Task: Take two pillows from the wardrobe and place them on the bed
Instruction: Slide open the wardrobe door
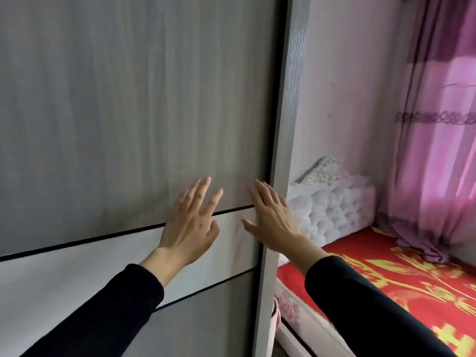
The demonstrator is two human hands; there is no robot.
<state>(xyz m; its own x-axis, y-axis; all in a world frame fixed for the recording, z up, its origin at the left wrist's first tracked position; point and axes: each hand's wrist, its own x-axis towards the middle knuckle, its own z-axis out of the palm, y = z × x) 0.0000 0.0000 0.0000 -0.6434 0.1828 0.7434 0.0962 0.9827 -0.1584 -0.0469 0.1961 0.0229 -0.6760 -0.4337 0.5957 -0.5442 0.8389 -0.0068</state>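
Two hands flat on the wardrobe door point(116, 112), fingers spread, gripping nothing. Left hand point(192, 225) lies across the pale horizontal band; right hand point(270, 217) sits close beside it at the door's right edge, against the frame post point(283, 150). Door grey woodgrain, upright, closed, filling the left of view. Bed point(412, 284) at right runs away toward the curtain point(438, 137), red-yellow cover, white tufted headboard point(332, 207). Pillows not visible.

Both arms extended fwd — left hand point(192, 222) & right hand point(273, 217) flat, fingers spread.
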